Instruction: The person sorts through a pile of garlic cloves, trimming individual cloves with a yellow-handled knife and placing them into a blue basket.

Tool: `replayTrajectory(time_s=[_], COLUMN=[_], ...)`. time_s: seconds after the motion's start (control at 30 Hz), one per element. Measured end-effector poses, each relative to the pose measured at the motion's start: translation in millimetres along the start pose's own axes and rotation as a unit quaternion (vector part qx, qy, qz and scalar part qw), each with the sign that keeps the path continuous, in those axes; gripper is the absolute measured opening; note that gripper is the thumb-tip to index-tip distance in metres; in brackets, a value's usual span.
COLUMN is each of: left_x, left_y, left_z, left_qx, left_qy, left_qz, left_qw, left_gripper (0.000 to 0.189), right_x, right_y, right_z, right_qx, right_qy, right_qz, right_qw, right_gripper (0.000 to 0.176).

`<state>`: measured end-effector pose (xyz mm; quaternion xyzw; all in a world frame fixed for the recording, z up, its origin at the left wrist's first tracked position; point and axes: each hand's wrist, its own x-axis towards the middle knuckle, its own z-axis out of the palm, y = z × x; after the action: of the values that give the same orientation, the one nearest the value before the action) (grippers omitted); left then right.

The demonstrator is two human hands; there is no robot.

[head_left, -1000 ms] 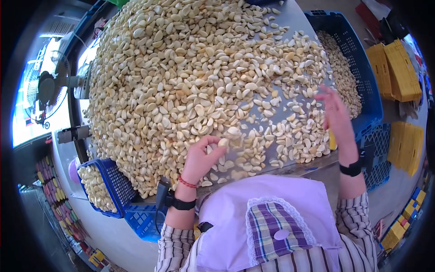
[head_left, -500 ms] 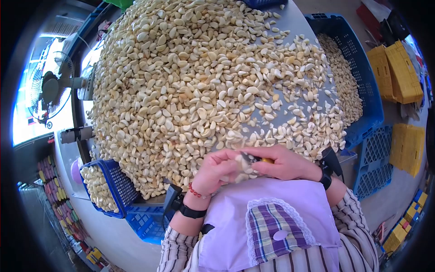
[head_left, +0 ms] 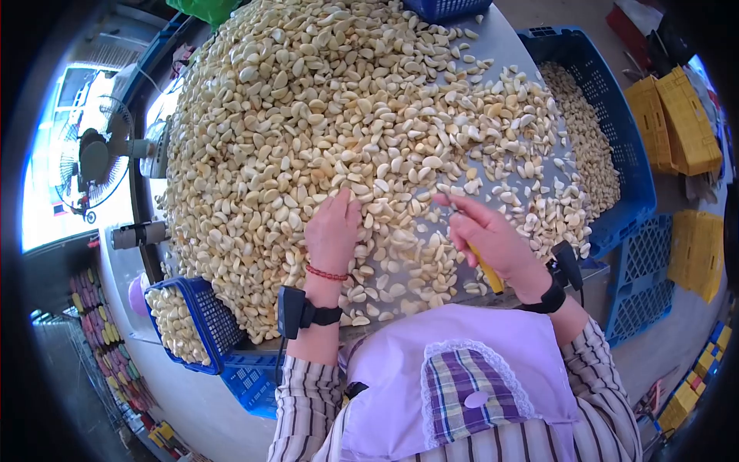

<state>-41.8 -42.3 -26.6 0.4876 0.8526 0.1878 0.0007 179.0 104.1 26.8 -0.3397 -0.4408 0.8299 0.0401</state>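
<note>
A broad heap of peeled garlic cloves (head_left: 285, 154) covers the metal table. My left hand (head_left: 332, 231) reaches onto the heap, its fingers stretched forward and touching cloves; their tips are partly hidden, with no clove visibly gripped. My right hand (head_left: 493, 239) is closed around a small knife with a yellow handle (head_left: 486, 269). The short blade points up and left, above the cloves, and the handle end sticks out below the palm. Loose cloves (head_left: 408, 266) lie scattered between my two hands.
A blue basket (head_left: 206, 316) of cloves stands at the table's left corner. On the right is a large blue crate (head_left: 635, 165) holding more cloves. Another blue basket (head_left: 446, 8) sits at the far edge. A fan (head_left: 96, 158) stands left, and yellow crates (head_left: 689, 127) lie right.
My hands were together near the apron, the left one blurred beside cloves. They have parted: the left went forward onto the heap, the right moved forward and right with the knife.
</note>
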Motion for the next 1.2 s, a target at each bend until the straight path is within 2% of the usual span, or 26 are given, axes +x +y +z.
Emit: replayTrajectory(time_s=[0.07, 0.1, 0.13, 0.2, 0.23, 0.27, 0.33, 0.37, 0.4, 0.43, 0.47, 0.53, 0.57, 0.6, 0.67, 0.7, 0.73, 0.8, 0.83, 0.9, 1.0, 1.07, 1.13, 1.17, 1.2], left_x=[-1.2, -4.8, -7.1, -10.3, -12.7, -15.4, -17.9, -17.9, -17.8, -16.0, -13.4, -7.1, -6.2, -7.0, -6.7, -0.6, 3.5, 13.4, 17.2, 23.5, 21.4, 19.8, 20.7, 14.7, 15.6], left_y=[-8.8, -12.2, -6.9, 7.0, 14.3, 22.4, 30.0, 32.2, 34.2, 28.1, 26.6, 28.2, 27.2, 25.4, 24.5, 40.7, 52.7, 74.3, 83.2, 98.7, 106.2, 95.9, 83.2, 78.7, 80.1], left_z=[0.6, -4.1, -11.5, -31.5, -38.5, -43.8, -43.5, -41.6, -39.7, -37.3, -36.9, -37.9, -33.8, -26.9, -11.7, -16.4, -11.6, -0.4, 4.5, 12.9, 44.4, 56.1, 62.2, 62.4, 45.8], left_qx=[-0.206, -0.357, -0.356, -0.503, -0.503, -0.512, -0.523, -0.528, -0.534, -0.573, -0.577, -0.5, -0.47, -0.474, -0.337, -0.317, -0.322, -0.221, -0.223, -0.146, -0.077, -0.072, -0.301, -0.441, -0.441], left_qy=[-0.017, -0.097, -0.101, -0.103, -0.104, -0.115, -0.127, -0.1, -0.072, -0.045, -0.046, 0.008, 0.011, 0.007, -0.007, -0.027, -0.029, -0.004, -0.004, -0.158, -0.181, -0.188, -0.109, -0.263, -0.266], left_qz=[-0.081, -0.236, -0.235, -0.319, -0.319, -0.31, -0.303, -0.313, -0.323, -0.321, -0.32, -0.307, -0.289, -0.288, -0.092, -0.043, -0.039, 0.147, 0.15, 0.161, 0.118, 0.129, 0.144, -0.128, -0.128], left_qw=[0.975, 0.899, 0.899, 0.797, 0.797, 0.793, 0.786, 0.783, 0.778, 0.753, 0.75, 0.81, 0.834, 0.832, 0.937, 0.947, 0.946, 0.964, 0.963, 0.963, 0.973, 0.971, 0.937, 0.848, 0.848], left_gripper=[0.019, 0.019, 0.019, 0.019, 0.019, 0.018, 0.017, 0.017, 0.018, 0.018, 0.018, 0.022, 0.024, 0.024, 0.024, 0.027, 0.027, 0.029, 0.029, 0.031, 0.031, 0.033, 0.034, 0.04, 0.04], right_x=[3.8, 3.5, 3.4, 3.9, 8.3, 9.7, 11.5, 21.8, 16.6, 7.2, 2.6, 6.5, 6.6, 6.0, 5.4, 3.9, 1.5, -2.3, -2.7, -3.0, -4.3, -6.4, -9.3, -10.1, -11.8], right_y=[6.8, 5.6, 4.5, 3.1, 12.0, 15.5, 18.1, 35.4, 24.5, 5.1, -6.8, -7.6, -11.1, -13.7, -17.4, -19.2, -22.3, -29.2, -29.1, -26.3, -20.6, -16.9, -11.8, -6.6, -2.8], right_z=[7.3, 10.1, 15.2, 24.5, 21.0, 21.7, 28.1, 24.0, 22.9, 21.8, 17.8, -5.0, -15.7, -24.9, -41.5, -47.4, -49.6, -50.3, -51.7, -52.2, -48.8, -46.6, -45.7, -47.8, -47.0], right_qx=[-0.055, -0.075, -0.072, -0.158, -0.24, -0.24, -0.262, -0.282, -0.285, -0.207, -0.124, -0.079, -0.012, 0.055, 0.073, 0.092, 0.091, 0.103, 0.114, 0.114, 0.103, 0.094, 0.091, 0.083, 0.085], right_qy=[0.0, -0.012, -0.01, -0.048, -0.058, -0.056, -0.071, -0.045, -0.043, -0.021, 0.003, 0.037, 0.076, 0.114, 0.146, 0.171, 0.177, 0.201, 0.197, 0.198, 0.193, 0.191, 0.181, 0.166, 0.168], right_qz=[0.026, 0.034, 0.034, -0.052, -0.088, -0.087, -0.172, -0.281, -0.279, -0.172, -0.063, -0.066, -0.097, -0.128, -0.145, -0.163, -0.165, -0.17, -0.173, -0.167, -0.152, -0.147, -0.127, -0.128, -0.127], right_qw=[0.998, 0.997, 0.997, 0.985, 0.965, 0.965, 0.947, 0.916, 0.916, 0.963, 0.99, 0.994, 0.992, 0.984, 0.976, 0.967, 0.966, 0.959, 0.958, 0.959, 0.964, 0.966, 0.971, 0.974, 0.974], right_gripper=[0.045, 0.049, 0.049, 0.05, 0.055, 0.055, 0.058, 0.058, 0.058, 0.058, 0.058, 0.056, 0.054, 0.053, 0.051, 0.049, 0.049, 0.046, 0.043, 0.042, 0.042, 0.043, 0.043, 0.044, 0.044])
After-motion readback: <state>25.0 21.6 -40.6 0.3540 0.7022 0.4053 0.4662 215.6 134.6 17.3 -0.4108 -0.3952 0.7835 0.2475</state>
